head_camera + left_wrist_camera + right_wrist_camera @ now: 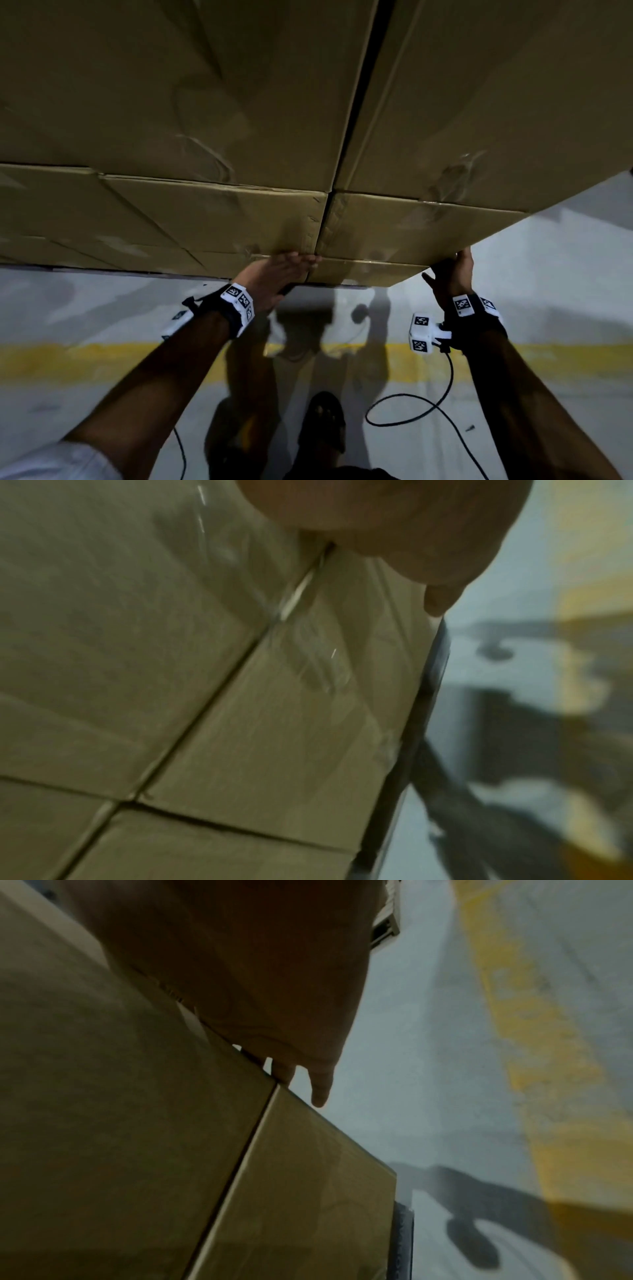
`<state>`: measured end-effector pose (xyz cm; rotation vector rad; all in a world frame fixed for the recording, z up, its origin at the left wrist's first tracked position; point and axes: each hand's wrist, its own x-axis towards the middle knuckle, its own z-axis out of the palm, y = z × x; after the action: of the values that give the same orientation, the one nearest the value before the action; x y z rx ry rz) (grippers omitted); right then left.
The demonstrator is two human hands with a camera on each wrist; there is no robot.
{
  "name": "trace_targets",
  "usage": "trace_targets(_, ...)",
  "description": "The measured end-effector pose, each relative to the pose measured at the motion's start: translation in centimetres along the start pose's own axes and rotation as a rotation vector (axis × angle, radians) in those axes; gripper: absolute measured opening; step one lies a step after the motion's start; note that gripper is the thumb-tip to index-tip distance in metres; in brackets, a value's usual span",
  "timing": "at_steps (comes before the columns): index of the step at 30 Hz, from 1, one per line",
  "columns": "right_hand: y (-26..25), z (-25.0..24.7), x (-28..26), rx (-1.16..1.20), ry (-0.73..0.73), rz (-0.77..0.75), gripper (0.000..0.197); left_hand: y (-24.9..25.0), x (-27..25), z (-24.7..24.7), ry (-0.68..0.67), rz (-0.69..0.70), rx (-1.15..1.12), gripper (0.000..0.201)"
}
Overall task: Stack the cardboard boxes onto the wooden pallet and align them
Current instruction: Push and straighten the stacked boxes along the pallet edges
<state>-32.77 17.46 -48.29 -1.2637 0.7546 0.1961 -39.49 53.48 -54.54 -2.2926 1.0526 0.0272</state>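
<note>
Large brown cardboard boxes fill the head view, stacked in layers. The upper left box (171, 85) and the upper right box (496, 96) sit side by side with a dark gap between them. Under them lie a lower left box (205, 222) and a lower right box (411, 229). My left hand (282, 272) lies flat with straight fingers against the front face, at the seam between the lower boxes (274, 723). My right hand (452, 274) presses on the stack's right front corner (291, 1150), fingers extended. A dark strip (428, 696) runs under the boxes; the pallet itself is not plainly visible.
The grey concrete floor (565, 274) carries a yellow painted line (102, 363) across it behind my arms. A black cable (411, 411) loops on the floor by my right arm. My sandalled foot (323, 421) stands close to the stack.
</note>
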Motion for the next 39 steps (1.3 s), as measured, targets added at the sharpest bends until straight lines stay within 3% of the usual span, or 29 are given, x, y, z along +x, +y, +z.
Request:
trace_targets(4, -3.5, 0.0, -5.5, -0.032, 0.032, -0.039, 0.062, -0.9, -0.7, -6.5, 0.156, -0.11, -0.294, 0.114)
trace_targets(7, -7.4, 0.3, -10.7, 0.045, 0.026, -0.105, 0.065, -3.8, -1.4, -13.8, 0.307, -0.139, -0.283, 0.096)
trace_targets(11, -12.9, 1.1, -13.9, 0.156, -0.019, -0.165, 0.065, -8.2, -1.9, -18.7, 0.378, -0.183, -0.245, 0.093)
trace_targets(14, -15.2, 2.3, -14.4, 0.164, -0.004, -0.18, 0.06, -10.7, -2.5, -18.3, 0.364, -0.093, -0.122, 0.079)
trace_targets(17, -15.7, 3.2, -13.8, 0.123, 0.045, -0.175, 0.049, -12.0, -3.2, -17.1, 0.267, -0.032, 0.044, 0.075)
trace_targets(24, -15.5, 3.4, -12.8, 0.15, 0.027, -0.136, 0.044, -12.7, -3.0, -16.0, 0.281, 0.009, 0.05, 0.076)
trace_targets(28, -15.1, 2.8, -11.8, 0.16, 0.006, -0.124, 0.052, -13.0, -2.9, -15.7, 0.355, -0.017, 0.172, 0.074)
trace_targets(33, -14.4, 2.7, -11.2, 0.124, 0.025, -0.115, 0.051, -13.0, -2.9, -16.0, 0.323, -0.043, 0.135, 0.096)
trace_targets(39, -14.5, 2.5, -11.4, 0.052, 0.08, -0.085, 0.047, -13.0, -3.2, -17.2, 0.265, -0.101, 0.105, 0.095)
